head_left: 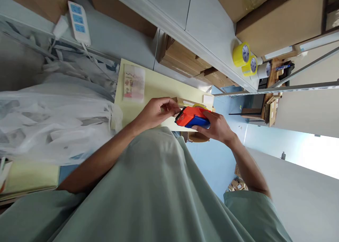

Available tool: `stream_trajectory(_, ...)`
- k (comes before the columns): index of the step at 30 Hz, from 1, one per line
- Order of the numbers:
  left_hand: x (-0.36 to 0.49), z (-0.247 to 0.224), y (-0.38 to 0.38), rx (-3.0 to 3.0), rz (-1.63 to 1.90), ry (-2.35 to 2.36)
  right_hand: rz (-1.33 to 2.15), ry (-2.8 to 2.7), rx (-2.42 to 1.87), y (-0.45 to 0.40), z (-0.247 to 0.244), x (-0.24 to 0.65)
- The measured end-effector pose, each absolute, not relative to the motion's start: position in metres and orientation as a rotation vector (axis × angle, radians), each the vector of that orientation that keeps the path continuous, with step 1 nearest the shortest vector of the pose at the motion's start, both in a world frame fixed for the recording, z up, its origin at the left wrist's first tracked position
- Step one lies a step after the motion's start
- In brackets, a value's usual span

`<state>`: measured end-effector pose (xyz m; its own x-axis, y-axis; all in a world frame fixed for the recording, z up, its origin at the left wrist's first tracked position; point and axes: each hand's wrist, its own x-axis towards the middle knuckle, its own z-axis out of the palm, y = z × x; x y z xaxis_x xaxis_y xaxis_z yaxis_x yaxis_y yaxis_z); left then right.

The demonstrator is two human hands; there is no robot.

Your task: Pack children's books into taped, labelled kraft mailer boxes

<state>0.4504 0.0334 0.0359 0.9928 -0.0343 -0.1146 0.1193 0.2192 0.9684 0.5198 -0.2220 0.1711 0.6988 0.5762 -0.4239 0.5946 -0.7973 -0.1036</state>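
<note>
My right hand (218, 127) is wrapped round a red-orange and blue tape dispenser (192, 117), held above the pale yellow tabletop (161, 83). A roll of yellow tape (200, 106) shows at the dispenser's far side. At its dark front edge, the fingers of my left hand (159, 111) are pinched together, touching or nearly touching that edge. What lies between those fingertips is too small to make out. Just behind the dispenser, a brown cardboard box (182, 101) is partly hidden on the table.
A clear packet with printed pictures (134, 83) lies on the table's left part. White plastic bags (53, 118) are heaped at left, below a power strip (79, 23). Tape rolls (241, 54) stand on the grey shelf (212, 30), with cardboard boxes (280, 23) beyond.
</note>
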Motion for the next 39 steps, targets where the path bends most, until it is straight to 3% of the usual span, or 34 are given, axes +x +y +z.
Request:
stream_trajectory(7, 0.442, -0.005, 0.004, 1.152, -0.242, 0.258, -1.144, 0.676, 2.709, -0.198, 0.181, 0.535)
stream_trajectory(14, 0.443, -0.056, -0.008, 0.995, -0.270, 0.485, -1.500, 0.432, 2.558, -0.210, 0.228, 0.574)
stream_trajectory(22, 0.463, -0.087, -0.031, 0.948, -0.257, 0.569, -1.185, 0.485, 2.600, -0.176, 0.230, 0.578)
stream_trajectory(39, 0.480, -0.120, -0.067, 1.054, -0.178, 0.706, -0.990, 0.633, 2.506, -0.154, 0.187, 0.578)
